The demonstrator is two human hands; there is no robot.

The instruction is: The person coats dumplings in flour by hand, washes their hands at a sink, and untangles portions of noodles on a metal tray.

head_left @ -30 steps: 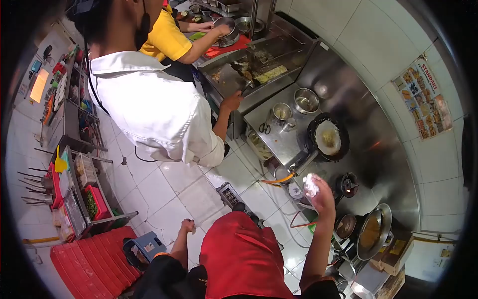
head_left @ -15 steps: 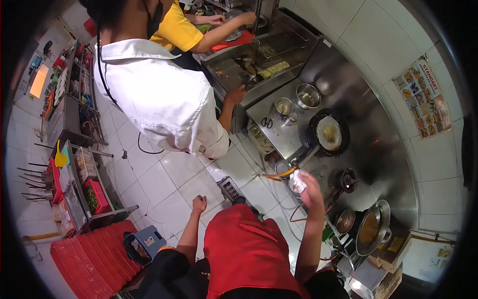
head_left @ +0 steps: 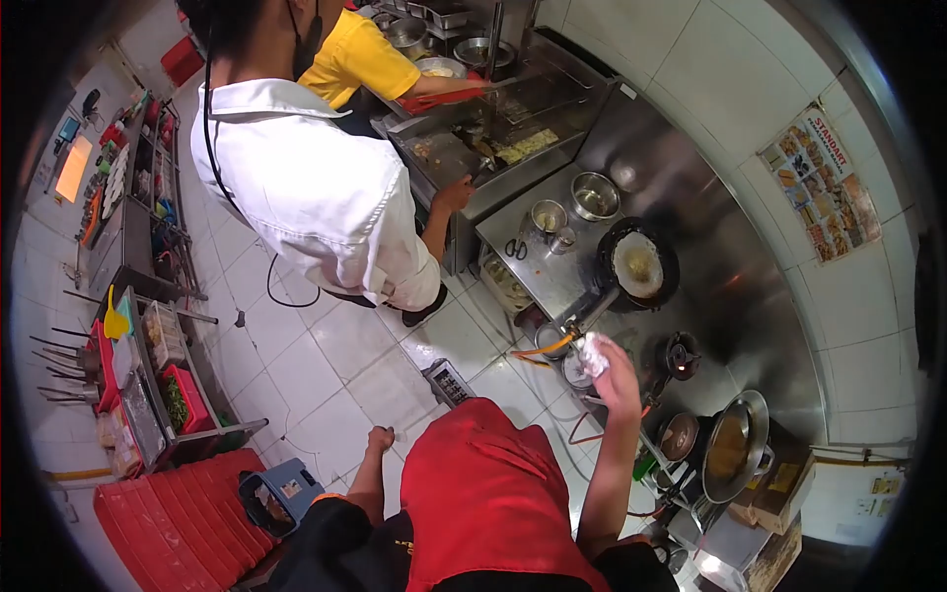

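Strong white light, seemingly from above, burns out the back of the white shirt (head_left: 306, 202) and brightens patches of floor (head_left: 306, 380), while shadow gathers under the worktop (head_left: 547, 278) along its left edge. Past its right edge the steel wall (head_left: 710, 227) carries soft glare, and the lump (head_left: 594, 355) in the right hand (head_left: 618, 380) is pale, its texture indistinct. Wide-lens distortion bows the wall tiles (head_left: 681, 109), black fills the corners, and the small print on the poster (head_left: 824, 187) is illegible.

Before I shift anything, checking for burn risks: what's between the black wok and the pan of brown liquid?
The head view shows a small burner between the wok and pan.
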